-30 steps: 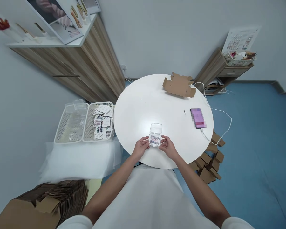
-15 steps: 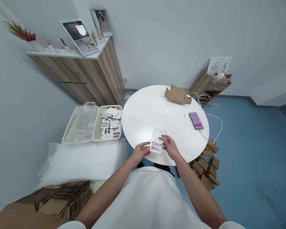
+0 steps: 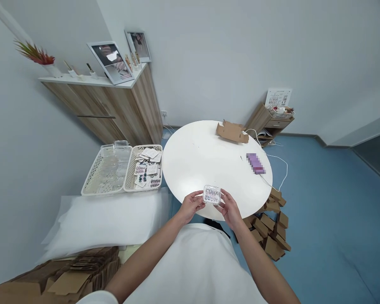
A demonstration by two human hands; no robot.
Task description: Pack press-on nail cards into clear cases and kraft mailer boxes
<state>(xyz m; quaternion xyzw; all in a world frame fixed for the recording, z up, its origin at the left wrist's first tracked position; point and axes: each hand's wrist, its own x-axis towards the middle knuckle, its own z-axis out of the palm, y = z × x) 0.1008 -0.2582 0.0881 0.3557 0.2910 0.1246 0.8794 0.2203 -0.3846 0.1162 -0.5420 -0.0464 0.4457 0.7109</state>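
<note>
Now the small clear nail case (image 3: 212, 195) sits closed at the near edge of the round white table (image 3: 209, 156), pinched from both sides: left hand (image 3: 192, 206) on its left end, right hand (image 3: 229, 208) on its right, steadying it level. 2 white baskets (image 3: 123, 171) wait well apart at the left.

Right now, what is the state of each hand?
Left hand: closed on the clear nail box.
Right hand: closed on the same box.
</note>
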